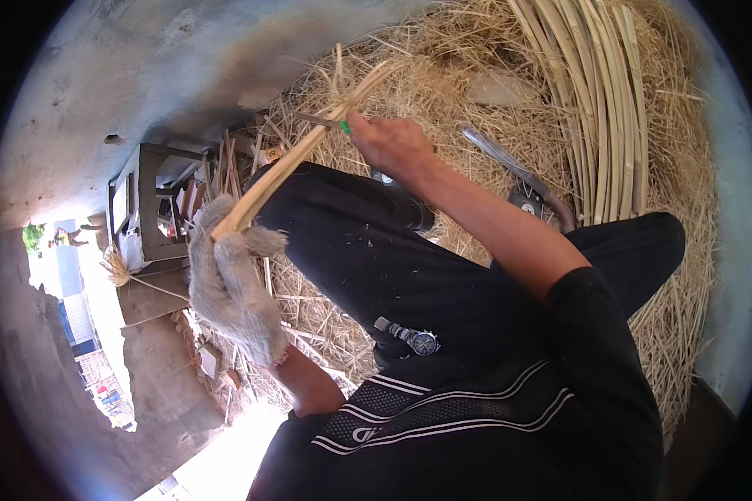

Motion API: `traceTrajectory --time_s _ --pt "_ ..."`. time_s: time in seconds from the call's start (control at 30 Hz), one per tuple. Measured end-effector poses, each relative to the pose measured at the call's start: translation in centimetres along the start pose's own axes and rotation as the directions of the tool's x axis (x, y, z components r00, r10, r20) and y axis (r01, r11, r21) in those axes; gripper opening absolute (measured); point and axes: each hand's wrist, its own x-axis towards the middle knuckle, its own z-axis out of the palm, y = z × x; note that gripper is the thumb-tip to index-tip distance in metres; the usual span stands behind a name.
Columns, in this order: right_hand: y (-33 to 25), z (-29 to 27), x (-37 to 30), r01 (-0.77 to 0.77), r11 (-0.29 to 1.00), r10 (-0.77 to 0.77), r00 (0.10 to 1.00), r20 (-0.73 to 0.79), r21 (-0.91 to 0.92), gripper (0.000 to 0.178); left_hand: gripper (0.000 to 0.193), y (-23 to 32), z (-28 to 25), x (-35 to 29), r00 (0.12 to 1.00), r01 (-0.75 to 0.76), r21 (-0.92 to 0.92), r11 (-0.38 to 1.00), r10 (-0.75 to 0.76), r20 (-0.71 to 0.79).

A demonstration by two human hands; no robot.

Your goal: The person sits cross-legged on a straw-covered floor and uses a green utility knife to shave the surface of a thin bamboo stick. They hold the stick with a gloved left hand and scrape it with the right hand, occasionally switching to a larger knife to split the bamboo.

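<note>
My left hand (236, 280), in a grey knitted glove, is closed around the lower end of a pale split-bamboo strip (288, 164). The strip slants up and away to the right, with thin curled slivers standing off its far end. My bare right hand (397, 152) grips a small knife (317, 122) with a bit of green at its handle. Its narrow blade points left and lies across the strip near the far end; whether the edge is biting into it cannot be made out. Most of the knife's handle is hidden in my fingers.
Long bamboo strips (597, 108) lie bundled at the far right on a heap of shavings (443, 75). A curved, long-handled blade (510, 159) rests beside my foot. A wristwatch (423, 342) lies on my lap. At left stands a wooden frame (163, 250) against the wall.
</note>
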Motion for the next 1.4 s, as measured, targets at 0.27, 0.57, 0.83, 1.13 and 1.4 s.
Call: traceTrajectory --time_s 0.27,0.57,0.83,1.13,1.4 --pt "2.0 -1.8 -0.5 -0.244 0.958 0.252 0.967 0.032 -0.152 0.017 0.028 -0.4 -2.3 -2.3 0.985 0.03 -0.176 0.984 0.001 0.171" --pt "-3.2 -5.3 -5.2 -0.241 0.876 0.236 0.97 0.065 0.417 0.028 0.021 -0.2 2.2 2.6 0.963 -0.25 -0.372 0.894 0.191 -0.188" --pt "-9.7 -11.0 -5.8 -0.085 0.8 0.168 0.982 -0.086 0.594 0.019 0.023 -0.7 6.7 5.3 0.9 -0.413 -0.571 0.709 0.223 -0.374" --pt "-6.7 -9.7 -3.5 -0.23 0.893 0.253 0.967 -0.011 0.388 0.019 0.02 -0.3 8.6 6.3 0.885 -0.451 -0.571 0.686 0.26 -0.387" --pt "-4.1 -5.1 -1.4 -0.157 0.977 0.195 0.934 -0.299 0.146 0.02 0.018 0.1 9.0 6.3 0.86 -0.505 -0.533 0.679 0.346 -0.374"
